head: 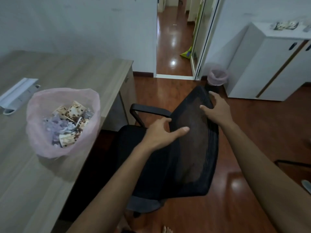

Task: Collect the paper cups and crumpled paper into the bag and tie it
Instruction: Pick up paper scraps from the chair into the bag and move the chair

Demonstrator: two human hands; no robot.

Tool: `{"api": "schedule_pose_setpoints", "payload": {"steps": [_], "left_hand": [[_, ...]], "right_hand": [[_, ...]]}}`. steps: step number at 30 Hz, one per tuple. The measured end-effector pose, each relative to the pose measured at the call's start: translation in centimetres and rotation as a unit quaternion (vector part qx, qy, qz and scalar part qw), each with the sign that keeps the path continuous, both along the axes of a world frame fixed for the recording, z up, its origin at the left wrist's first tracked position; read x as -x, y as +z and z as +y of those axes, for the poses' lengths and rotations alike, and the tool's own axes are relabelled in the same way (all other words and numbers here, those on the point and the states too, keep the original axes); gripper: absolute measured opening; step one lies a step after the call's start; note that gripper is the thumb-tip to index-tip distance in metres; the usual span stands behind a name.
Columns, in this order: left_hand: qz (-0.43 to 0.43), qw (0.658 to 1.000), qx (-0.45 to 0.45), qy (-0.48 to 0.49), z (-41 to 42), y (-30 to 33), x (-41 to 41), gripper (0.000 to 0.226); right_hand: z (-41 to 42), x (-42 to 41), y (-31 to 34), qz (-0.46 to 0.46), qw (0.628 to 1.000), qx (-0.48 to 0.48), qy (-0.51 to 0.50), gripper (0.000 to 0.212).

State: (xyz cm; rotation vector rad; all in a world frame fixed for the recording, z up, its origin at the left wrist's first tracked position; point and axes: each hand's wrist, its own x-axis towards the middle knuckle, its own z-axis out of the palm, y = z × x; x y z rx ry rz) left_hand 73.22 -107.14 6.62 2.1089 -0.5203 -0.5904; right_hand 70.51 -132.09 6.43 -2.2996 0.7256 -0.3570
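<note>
While the pink bag [63, 122] sits open on the table [30, 174] at about nine o'clock, both hands are on a black chair [190, 148] in the middle. Inside the bag lie paper cups [75, 111] with brown dots and bits of crumpled paper [57, 126]. Its top is wide open and not tied. The left hand [161, 133] grips the left edge of the chair back, with the thumb across the mesh. The right hand [217, 110] holds the top edge of the chair back at about one o'clock, fingers bent over it. A small bin [217, 77] with a pink liner stands on the floor near twelve o'clock, beside a white cupboard [269, 64]. A white box [16, 93] lies on the table at ten o'clock.
</note>
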Motion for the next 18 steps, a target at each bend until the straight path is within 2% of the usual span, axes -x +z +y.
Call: {"api": "schedule_pose_setpoints", "payload": {"steps": [2, 5, 9, 18], "left_hand": [[0.100, 0.993, -0.001, -0.059, -2.0, -0.9, 3.2, 0.114], [0.172, 0.974, -0.045, -0.140, -4.1, -2.8, 6.9, 0.134], [0.213, 0.957, -0.085, -0.179, -4.5, -5.2, 8.6, 0.132], [0.172, 0.966, -0.110, -0.157, -3.0, -6.2, 8.0, 0.126]], "right_hand": [[-0.5, 1.2, -1.5, 0.012, 0.997, -0.079, -0.001, 0.077], [-0.6, 1.6, -3.3, -0.009, 0.992, -0.125, -0.001, 0.073], [-0.2, 1.1, -3.3, -0.023, 0.991, -0.131, -0.019, 0.068], [1.8, -0.4, -3.7, -0.049, 0.989, -0.138, -0.027, 0.065]]}}
